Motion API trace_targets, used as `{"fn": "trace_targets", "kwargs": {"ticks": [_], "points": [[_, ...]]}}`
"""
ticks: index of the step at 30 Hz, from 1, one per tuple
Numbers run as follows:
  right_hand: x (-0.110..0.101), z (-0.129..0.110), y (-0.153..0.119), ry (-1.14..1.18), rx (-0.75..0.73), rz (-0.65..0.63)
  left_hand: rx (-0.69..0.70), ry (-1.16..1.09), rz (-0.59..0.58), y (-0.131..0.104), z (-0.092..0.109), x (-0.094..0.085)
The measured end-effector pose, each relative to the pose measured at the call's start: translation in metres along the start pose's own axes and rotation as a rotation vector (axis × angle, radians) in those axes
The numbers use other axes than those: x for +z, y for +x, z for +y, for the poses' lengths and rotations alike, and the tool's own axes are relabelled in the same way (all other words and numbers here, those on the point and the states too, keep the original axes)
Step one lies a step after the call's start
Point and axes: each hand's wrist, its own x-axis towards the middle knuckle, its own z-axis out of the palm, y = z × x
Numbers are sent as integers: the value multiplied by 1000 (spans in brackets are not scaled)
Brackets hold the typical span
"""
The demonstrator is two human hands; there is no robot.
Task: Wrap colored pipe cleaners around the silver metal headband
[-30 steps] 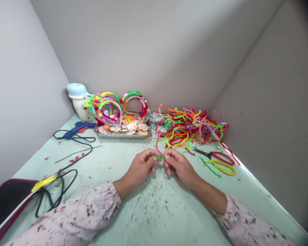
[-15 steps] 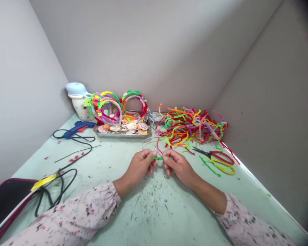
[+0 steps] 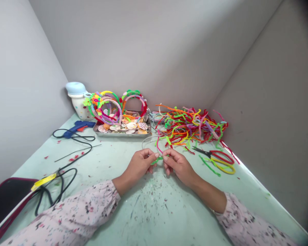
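Note:
Between my hands is a green pipe cleaner, pinched from both sides above the table. My left hand has thumb and fingers closed on its left part, and the green end bends down below the thumb. My right hand pinches the other end between thumb and forefinger. Just beyond, a pink pipe cleaner runs up from between the hands beside a thin wire headband; whether the fingers also hold these is hidden.
At the right lie scissors and a loose green strip. Behind is a heap of coloured pipe cleaners. A metal tray holds shells and wrapped headbands. Leftward are a blue glue gun, black cable and a white jar.
The left end of the green pipe cleaner, which stuck out leftward over my left thumb, is now bent down below it. My right hand has hardly moved.

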Motion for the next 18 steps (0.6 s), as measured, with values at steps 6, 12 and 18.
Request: {"fn": "trace_targets", "kwargs": {"ticks": [6,12,18], "points": [[0,0,0,16,17,5,10,12,-5,0,-1,-1],[1,0,1,33,28,12,48,18,-5,0,0,0],[1,0,1,51,45,15,75,31,-32,0,0,1]]}}
